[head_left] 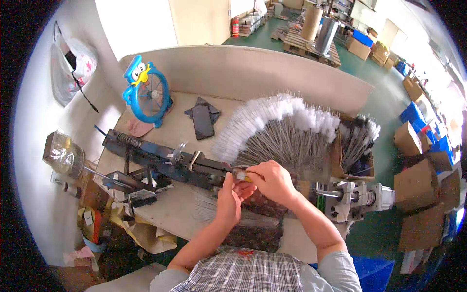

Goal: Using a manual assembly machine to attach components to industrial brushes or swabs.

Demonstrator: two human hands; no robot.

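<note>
On the pale wooden desk (180, 204), the dark blue metal jig machine (165, 160) is the landmark. At its right end both hands meet: the right hand (272, 181) pinches a small yellow-handled piece (244, 176), the left hand (229, 194) curls just below, touching it. Behind lies a fan of white-tipped wire brushes (282, 131).

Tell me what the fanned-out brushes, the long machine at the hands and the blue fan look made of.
Fanned-out brushes: thin grey metal wire stems, seemingly twisted, with white fluffy tips, likely synthetic fibre.
Long machine: dark painted metal, going by its coil spring and hard edges, dull and worn.
Blue fan: glossy moulded plastic, bright blue with a cartoon figure.
Both hands meet at the machine's end.
</note>
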